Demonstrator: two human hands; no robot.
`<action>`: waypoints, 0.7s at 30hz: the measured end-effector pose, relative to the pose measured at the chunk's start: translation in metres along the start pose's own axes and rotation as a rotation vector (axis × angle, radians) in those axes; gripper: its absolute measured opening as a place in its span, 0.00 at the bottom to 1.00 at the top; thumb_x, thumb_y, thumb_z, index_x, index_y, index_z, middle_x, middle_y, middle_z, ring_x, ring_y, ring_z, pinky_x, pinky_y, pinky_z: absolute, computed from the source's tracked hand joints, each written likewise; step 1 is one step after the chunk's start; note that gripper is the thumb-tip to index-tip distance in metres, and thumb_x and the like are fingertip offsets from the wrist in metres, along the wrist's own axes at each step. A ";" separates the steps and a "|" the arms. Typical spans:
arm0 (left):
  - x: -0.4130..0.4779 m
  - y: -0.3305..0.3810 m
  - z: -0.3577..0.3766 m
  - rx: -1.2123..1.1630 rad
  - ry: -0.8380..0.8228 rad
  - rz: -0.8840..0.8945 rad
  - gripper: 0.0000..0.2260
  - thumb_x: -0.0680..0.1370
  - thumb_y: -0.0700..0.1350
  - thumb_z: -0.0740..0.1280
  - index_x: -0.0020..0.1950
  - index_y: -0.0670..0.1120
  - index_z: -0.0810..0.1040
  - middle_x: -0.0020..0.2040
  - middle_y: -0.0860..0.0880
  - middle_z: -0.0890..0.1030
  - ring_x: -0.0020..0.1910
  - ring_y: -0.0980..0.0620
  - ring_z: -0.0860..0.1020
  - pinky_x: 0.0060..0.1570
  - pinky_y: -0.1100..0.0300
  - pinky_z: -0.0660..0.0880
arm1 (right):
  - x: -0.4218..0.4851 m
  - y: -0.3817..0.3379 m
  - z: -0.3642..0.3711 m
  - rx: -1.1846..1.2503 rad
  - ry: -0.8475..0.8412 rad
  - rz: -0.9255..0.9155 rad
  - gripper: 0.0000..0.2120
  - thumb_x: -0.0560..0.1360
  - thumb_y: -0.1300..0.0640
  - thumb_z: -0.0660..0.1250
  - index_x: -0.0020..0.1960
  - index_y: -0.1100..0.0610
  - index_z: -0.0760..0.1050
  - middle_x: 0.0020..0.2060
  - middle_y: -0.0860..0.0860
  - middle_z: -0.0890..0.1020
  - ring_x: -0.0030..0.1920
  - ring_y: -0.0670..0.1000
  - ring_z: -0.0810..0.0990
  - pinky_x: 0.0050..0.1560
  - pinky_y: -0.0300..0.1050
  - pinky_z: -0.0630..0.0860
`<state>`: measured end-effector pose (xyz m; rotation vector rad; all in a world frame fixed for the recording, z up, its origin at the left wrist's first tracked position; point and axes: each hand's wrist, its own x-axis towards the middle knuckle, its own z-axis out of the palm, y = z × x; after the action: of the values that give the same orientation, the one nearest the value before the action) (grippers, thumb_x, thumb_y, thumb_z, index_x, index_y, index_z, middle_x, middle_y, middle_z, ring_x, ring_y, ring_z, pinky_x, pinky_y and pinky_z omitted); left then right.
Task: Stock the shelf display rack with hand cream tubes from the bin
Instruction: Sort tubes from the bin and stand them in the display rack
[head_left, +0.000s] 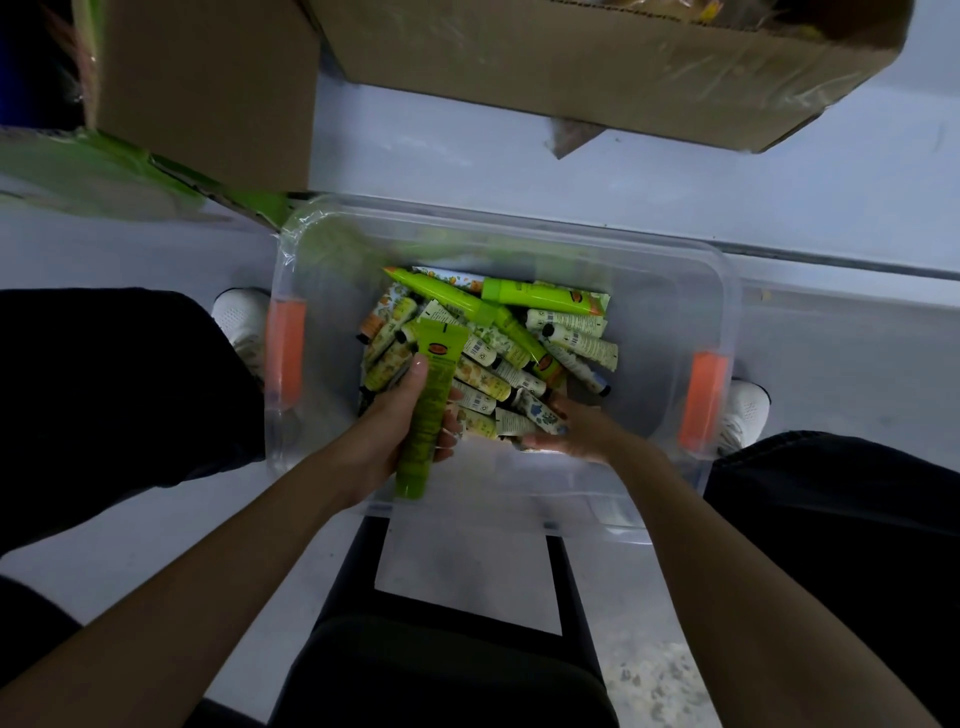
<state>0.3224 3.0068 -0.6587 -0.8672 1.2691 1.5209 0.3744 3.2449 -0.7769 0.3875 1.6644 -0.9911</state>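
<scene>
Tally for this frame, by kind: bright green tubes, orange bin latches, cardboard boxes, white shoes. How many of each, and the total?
Bright green tubes: 4 (one gripped in the left hand, three in the bin)
Orange latches: 2
Cardboard boxes: 2
White shoes: 2
Total: 10

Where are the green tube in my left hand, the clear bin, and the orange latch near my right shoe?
green tube (434, 400): head view, middle of its body.
clear bin (660, 338): head view, bare right inner wall.
orange latch (704, 400): head view, centre of the latch.
</scene>
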 end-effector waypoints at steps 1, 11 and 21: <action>0.001 -0.001 0.001 0.009 0.002 0.001 0.27 0.78 0.63 0.50 0.49 0.43 0.78 0.32 0.49 0.79 0.29 0.54 0.78 0.38 0.57 0.78 | -0.002 -0.002 0.000 0.000 -0.003 -0.005 0.45 0.65 0.37 0.72 0.75 0.49 0.58 0.71 0.52 0.68 0.70 0.55 0.67 0.66 0.45 0.65; 0.001 -0.006 0.001 0.008 0.032 0.004 0.27 0.80 0.62 0.48 0.48 0.43 0.78 0.30 0.49 0.80 0.28 0.54 0.78 0.36 0.58 0.78 | -0.009 -0.009 0.012 0.189 0.017 -0.035 0.23 0.78 0.51 0.62 0.69 0.60 0.67 0.59 0.53 0.77 0.54 0.45 0.77 0.61 0.44 0.72; -0.005 -0.006 -0.003 -0.031 -0.001 0.032 0.27 0.79 0.63 0.48 0.47 0.44 0.77 0.29 0.49 0.79 0.27 0.54 0.77 0.37 0.58 0.77 | -0.023 -0.007 0.009 0.199 0.021 -0.010 0.24 0.71 0.58 0.73 0.65 0.59 0.73 0.60 0.55 0.78 0.61 0.54 0.77 0.63 0.49 0.73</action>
<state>0.3296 3.0032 -0.6564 -0.8696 1.2675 1.5698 0.3830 3.2392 -0.7537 0.5226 1.5923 -1.1679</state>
